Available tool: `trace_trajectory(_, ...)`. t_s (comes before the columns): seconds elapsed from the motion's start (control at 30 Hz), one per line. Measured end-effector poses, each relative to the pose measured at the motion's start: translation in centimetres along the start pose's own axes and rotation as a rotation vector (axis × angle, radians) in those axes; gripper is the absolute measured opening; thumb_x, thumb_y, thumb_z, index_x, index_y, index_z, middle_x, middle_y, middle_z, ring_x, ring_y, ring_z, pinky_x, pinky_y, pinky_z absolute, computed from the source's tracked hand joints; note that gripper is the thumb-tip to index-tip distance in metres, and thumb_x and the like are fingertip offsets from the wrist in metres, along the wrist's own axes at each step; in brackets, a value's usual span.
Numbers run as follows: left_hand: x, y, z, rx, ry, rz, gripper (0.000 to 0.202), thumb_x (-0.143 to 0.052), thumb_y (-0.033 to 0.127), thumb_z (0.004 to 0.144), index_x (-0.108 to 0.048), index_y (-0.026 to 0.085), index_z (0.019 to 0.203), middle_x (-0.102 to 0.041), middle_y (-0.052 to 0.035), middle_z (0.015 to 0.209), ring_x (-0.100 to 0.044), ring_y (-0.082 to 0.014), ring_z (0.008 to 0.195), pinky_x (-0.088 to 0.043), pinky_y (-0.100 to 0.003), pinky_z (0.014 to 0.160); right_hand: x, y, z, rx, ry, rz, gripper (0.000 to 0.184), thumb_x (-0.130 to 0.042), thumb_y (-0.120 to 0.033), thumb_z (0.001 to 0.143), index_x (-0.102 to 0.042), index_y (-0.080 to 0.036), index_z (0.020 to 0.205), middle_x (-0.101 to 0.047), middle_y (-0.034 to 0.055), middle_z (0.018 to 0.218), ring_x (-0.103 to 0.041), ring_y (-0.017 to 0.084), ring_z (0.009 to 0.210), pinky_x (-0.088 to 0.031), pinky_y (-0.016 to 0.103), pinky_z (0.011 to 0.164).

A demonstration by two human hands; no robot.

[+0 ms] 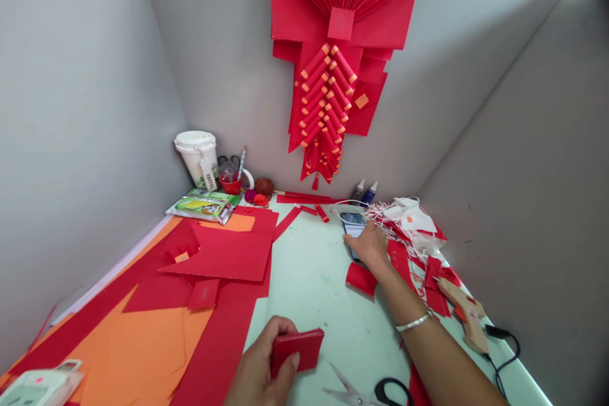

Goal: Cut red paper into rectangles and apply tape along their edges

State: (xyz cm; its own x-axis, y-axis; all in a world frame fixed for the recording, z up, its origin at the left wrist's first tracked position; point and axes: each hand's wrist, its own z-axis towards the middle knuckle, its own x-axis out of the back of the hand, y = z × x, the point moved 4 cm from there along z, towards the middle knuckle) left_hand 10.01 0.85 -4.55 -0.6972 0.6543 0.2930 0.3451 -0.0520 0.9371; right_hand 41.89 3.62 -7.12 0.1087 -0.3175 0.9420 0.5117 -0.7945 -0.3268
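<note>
My left hand (269, 365) pinches a small stack of folded red paper (304, 350) between thumb and fingers, above the near part of the table. Farther off, my right hand (372, 244) grips a smartphone (353, 221) that lies on the tabletop with its screen lit; its thumb is at the phone's left edge and the other fingers are partly hidden. Just below that hand is a curled piece of red paper (360, 280). Scissors (349, 395) with black handles lie open at the front edge of view, right of my left hand.
Red sheets (233, 247) and orange paper (137, 342) cover the left side. A white bucket (197, 158) and a red cup (231, 185) stand behind. At right lie a glue gun (469, 314) and paper scraps (413, 222). A red firecracker decoration (328, 101) hangs on the wall.
</note>
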Motion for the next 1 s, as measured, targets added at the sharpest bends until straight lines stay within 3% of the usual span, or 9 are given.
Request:
trace_trajectory(0.13, 0.2, 0.1, 0.0, 0.029, -0.009, -0.014, 0.019, -0.05, 0.039, 0.083, -0.049, 0.021, 0.088, -0.058, 0.0003, 0.077, -0.05, -0.0175, 0.07, -0.036, -0.024, 0.063, 1.3, -0.2, 0.0, 0.047, 0.002, 0.059, 0.048, -0.061, -0.042, 0.09, -0.05, -0.018, 0.131, -0.052, 0.0116, 0.134, -0.051, 0.03, 0.12, -0.039, 0.055, 0.1)
trace_trajectory(0.23, 0.5, 0.0, 0.1, 0.049, -0.007, -0.06, 0.017, -0.051, 0.035, 0.082, -0.05, 0.021, 0.091, -0.059, 0.0001, 0.079, -0.051, -0.0175, 0.071, -0.036, -0.024, 0.062, 2.5, -0.5, -1.9, 0.172, -0.028, 0.149, 0.065, -0.065, -0.044, 0.084, -0.046, -0.011, 0.136, -0.049, 0.0194, 0.135, -0.043, 0.036, 0.128, -0.031, 0.055, 0.105)
trace_trajectory(0.3, 0.8, -0.1, 0.2, 0.034, 0.024, -0.086, 0.015, -0.051, 0.031, 0.082, -0.05, 0.021, 0.092, -0.058, 0.0004, 0.08, -0.052, -0.0172, 0.073, -0.037, -0.024, 0.063, 3.3, -0.9, -4.6, 0.311, -0.087, 0.244, 0.063, -0.062, -0.043, 0.084, -0.048, -0.01, 0.136, -0.05, 0.0193, 0.134, -0.043, 0.033, 0.128, -0.032, 0.046, 0.107)
trace_trajectory(0.43, 0.9, -0.3, 0.3, -0.025, 0.072, -0.102, 0.01, -0.052, 0.025, 0.081, -0.05, 0.021, 0.09, -0.056, 0.0019, 0.08, -0.05, -0.016, 0.074, -0.037, -0.024, 0.065, 4.1, -1.4, -12.5, 0.564, -0.322, 0.465, 0.042, -0.054, -0.043, 0.088, -0.058, -0.024, 0.125, -0.061, 0.0057, 0.122, -0.061, 0.019, 0.106, -0.049, 0.03, 0.092)
trace_trajectory(0.6, 0.1, -0.3, 0.2, -0.076, 0.028, -0.126, 0.01, -0.047, 0.016, 0.08, -0.049, 0.02, 0.089, -0.055, 0.0013, 0.081, -0.05, -0.0154, 0.073, -0.037, -0.025, 0.066, 3.8, -1.7, -20.1, 0.685, -0.484, 0.704, 0.029, -0.051, -0.032, 0.092, -0.062, -0.025, 0.117, -0.065, 0.0045, 0.114, -0.063, 0.017, 0.097, -0.051, 0.029, 0.087)
trace_trajectory(0.8, -0.6, 0.0, -0.2, -0.125, 0.014, -0.127, 0.014, -0.044, 0.014, 0.079, -0.048, 0.02, 0.091, -0.056, -0.0003, 0.087, -0.054, -0.0167, 0.082, -0.041, -0.027, 0.073, 3.5, -1.8, -21.5, 0.709, -0.438, 0.756, 0.022, -0.045, -0.025, 0.094, -0.065, -0.024, 0.104, -0.067, 0.0046, 0.101, -0.063, 0.019, 0.096, -0.048, 0.03, 0.084)
trace_trajectory(1.0, -1.0, -0.5, -0.1, -0.145, 0.018, -0.045, 0.017, -0.044, 0.01, 0.078, -0.049, 0.02, 0.091, -0.057, 0.0011, 0.082, -0.054, -0.0158, 0.078, -0.042, -0.025, 0.068, 2.9, -1.1, -21.4, 0.692, -0.395, 0.723, 0.02, -0.046, -0.025, 0.094, -0.062, -0.024, 0.105, -0.069, 0.0037, 0.097, -0.065, 0.019, 0.089, -0.051, 0.029, 0.078)
